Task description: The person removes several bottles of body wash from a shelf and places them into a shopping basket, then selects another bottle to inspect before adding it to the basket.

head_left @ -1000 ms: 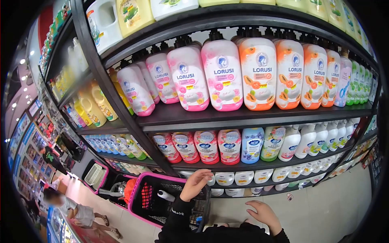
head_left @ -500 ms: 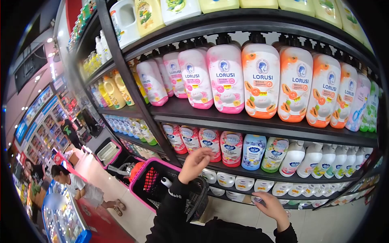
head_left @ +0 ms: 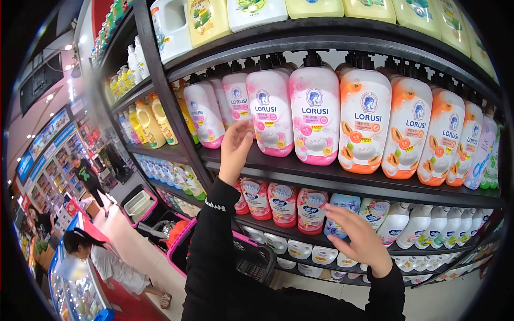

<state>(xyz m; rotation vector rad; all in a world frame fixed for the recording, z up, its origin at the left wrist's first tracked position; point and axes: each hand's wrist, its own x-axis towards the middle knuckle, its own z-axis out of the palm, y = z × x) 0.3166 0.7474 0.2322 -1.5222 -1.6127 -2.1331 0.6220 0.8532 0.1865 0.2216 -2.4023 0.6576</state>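
Note:
Up at the shelf of pump bottles, my left hand has its fingers part-bent beside a pink-and-white pump bottle, fingertips right at its left side. Another pink pump bottle stands to the left, and a larger one to the right. Lower down, my right hand holds nothing, thumb and fingers apart. It overlaps a blue bottle on the shelf below. Below my left forearm is a black shopping basket with a pink rim, partly hidden by my sleeve.
Orange papaya-print pump bottles continue the row rightward. Large jugs fill the shelf above, and red bottles the one beneath. Dark shelf posts stand at the left. A person in white leans over a display case; other people are farther off.
My left hand has risen from over the basket to the pink pump bottles. My right hand has also come up, in front of the lower bottles. The view has shifted slightly.

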